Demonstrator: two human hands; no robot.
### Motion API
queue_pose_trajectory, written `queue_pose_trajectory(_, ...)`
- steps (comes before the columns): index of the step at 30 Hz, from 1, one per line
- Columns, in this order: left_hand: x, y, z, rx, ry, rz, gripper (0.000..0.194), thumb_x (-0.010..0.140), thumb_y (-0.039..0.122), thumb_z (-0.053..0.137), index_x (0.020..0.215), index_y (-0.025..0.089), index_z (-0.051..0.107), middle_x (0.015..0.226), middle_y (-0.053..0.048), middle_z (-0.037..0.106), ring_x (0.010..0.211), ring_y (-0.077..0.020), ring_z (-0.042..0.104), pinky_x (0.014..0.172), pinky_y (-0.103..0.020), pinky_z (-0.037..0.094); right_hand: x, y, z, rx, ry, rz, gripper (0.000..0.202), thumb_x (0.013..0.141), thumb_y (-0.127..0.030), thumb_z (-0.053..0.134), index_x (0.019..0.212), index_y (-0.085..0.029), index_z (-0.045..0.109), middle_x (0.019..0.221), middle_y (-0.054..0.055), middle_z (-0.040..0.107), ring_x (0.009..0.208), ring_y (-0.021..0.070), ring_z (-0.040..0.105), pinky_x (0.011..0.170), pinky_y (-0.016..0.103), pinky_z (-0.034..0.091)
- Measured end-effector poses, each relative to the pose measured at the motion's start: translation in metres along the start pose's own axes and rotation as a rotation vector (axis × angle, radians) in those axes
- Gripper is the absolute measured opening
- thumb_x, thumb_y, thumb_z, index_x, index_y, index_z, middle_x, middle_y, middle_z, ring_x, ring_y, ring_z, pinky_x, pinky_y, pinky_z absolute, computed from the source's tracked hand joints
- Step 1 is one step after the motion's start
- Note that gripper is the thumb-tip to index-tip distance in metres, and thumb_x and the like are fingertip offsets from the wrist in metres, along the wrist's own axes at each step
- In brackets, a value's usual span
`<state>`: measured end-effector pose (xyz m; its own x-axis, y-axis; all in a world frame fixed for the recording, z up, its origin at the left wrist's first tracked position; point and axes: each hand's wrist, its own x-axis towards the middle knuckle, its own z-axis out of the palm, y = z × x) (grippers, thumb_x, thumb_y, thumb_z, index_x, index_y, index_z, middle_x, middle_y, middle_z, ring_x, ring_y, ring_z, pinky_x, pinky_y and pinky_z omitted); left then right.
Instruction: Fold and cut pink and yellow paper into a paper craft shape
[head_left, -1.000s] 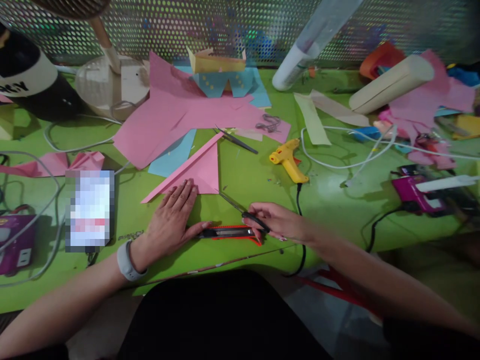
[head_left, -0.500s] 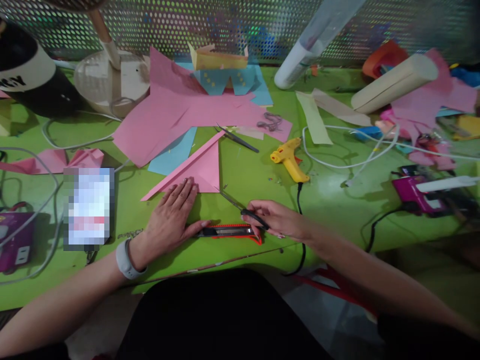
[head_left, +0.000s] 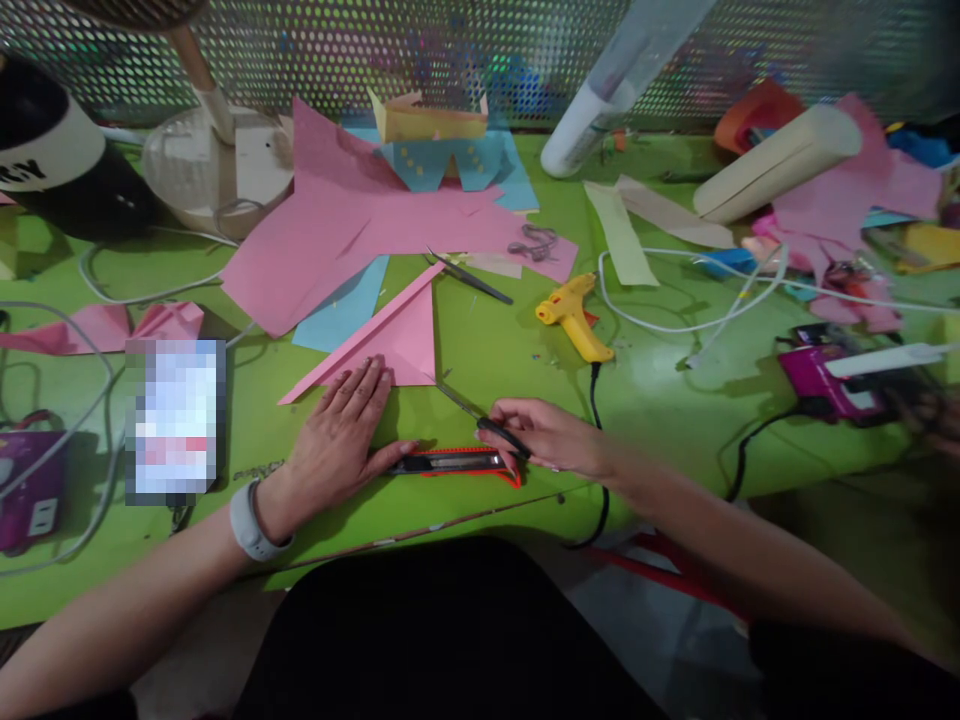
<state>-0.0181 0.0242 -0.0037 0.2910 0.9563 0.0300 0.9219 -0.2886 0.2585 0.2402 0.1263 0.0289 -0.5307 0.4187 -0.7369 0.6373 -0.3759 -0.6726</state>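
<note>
My left hand (head_left: 341, 425) lies flat with its fingers stretched over the lower edge of a folded pink paper (head_left: 405, 345). Its thumb reaches the left end of an orange-and-black utility knife (head_left: 457, 461) on the table. My right hand (head_left: 551, 435) is closed around a slim tool (head_left: 499, 433) with a black handle and a thin silver point; its exact kind is unclear. That point meets the paper's lower right corner. Above the paper's right edge rests a dark pair of tweezers (head_left: 476, 282). A yellow glue gun (head_left: 570, 315) lies to the right.
A phone (head_left: 178, 420) lies left of my hand. Pink sheets (head_left: 337, 220) and blue paper cover the back. Cables and a purple power socket (head_left: 829, 380) are at right. A cardboard tube (head_left: 780, 165) and paper scraps lie behind. A perforated metal panel (head_left: 300, 60) bounds the table.
The whole view has shifted slightly, so things appear a little further left. Both hands keep nearly the same pose on the paper and the tool.
</note>
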Motion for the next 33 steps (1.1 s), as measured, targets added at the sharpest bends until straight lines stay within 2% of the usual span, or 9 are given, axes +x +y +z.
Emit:
queue_pose_trajectory(6, 0.000, -0.001, 0.000, -0.007, 0.010, -0.003, 0.087, 0.096, 0.069, 0.027, 0.155, 0.006, 0.023, 0.160, -0.019, 0.027, 0.151, -0.0295, 0.020, 0.122, -0.047, 0.023, -0.002, -0.003, 0.003, 0.013, 0.026, -0.009, 0.053, 0.066, -0.064, 0.077, 0.071, -0.020, 0.048, 0.051, -0.004, 0.056, 0.038, 0.0035, 0.034, 0.037, 0.022, 0.019)
queue_pose_trajectory(23, -0.001, -0.001, 0.003, 0.003, 0.023, 0.004, 0.087, 0.095, 0.069, 0.029, 0.155, 0.006, 0.025, 0.161, -0.019, 0.026, 0.150, -0.0319, 0.023, 0.121, -0.048, 0.025, 0.001, 0.001, 0.007, 0.020, 0.054, -0.053, 0.057, 0.062, -0.068, 0.076, 0.068, -0.020, 0.047, 0.049, -0.006, 0.055, 0.037, 0.0029, 0.036, 0.037, 0.020, 0.022)
queue_pose_trajectory(29, -0.002, -0.003, 0.004, 0.001, 0.034, 0.014, 0.087, 0.095, 0.068, 0.031, 0.156, 0.007, 0.021, 0.160, -0.019, 0.026, 0.150, -0.0315, 0.023, 0.121, -0.048, 0.025, 0.004, -0.001, 0.005, -0.024, 0.025, -0.014, 0.054, 0.067, -0.066, 0.074, 0.073, -0.021, 0.046, 0.052, -0.005, 0.059, 0.030, 0.0024, 0.031, 0.030, 0.021, 0.018)
queue_pose_trajectory(33, -0.002, -0.002, 0.003, -0.002, 0.036, 0.020, 0.085, 0.096, 0.067, 0.031, 0.156, 0.007, 0.022, 0.160, -0.020, 0.026, 0.150, -0.0308, 0.024, 0.121, -0.048, 0.024, 0.009, -0.005, 0.003, -0.065, 0.023, -0.026, 0.050, 0.071, -0.064, 0.073, 0.072, -0.022, 0.046, 0.051, -0.004, 0.060, 0.031, 0.0029, 0.032, 0.030, 0.021, 0.020)
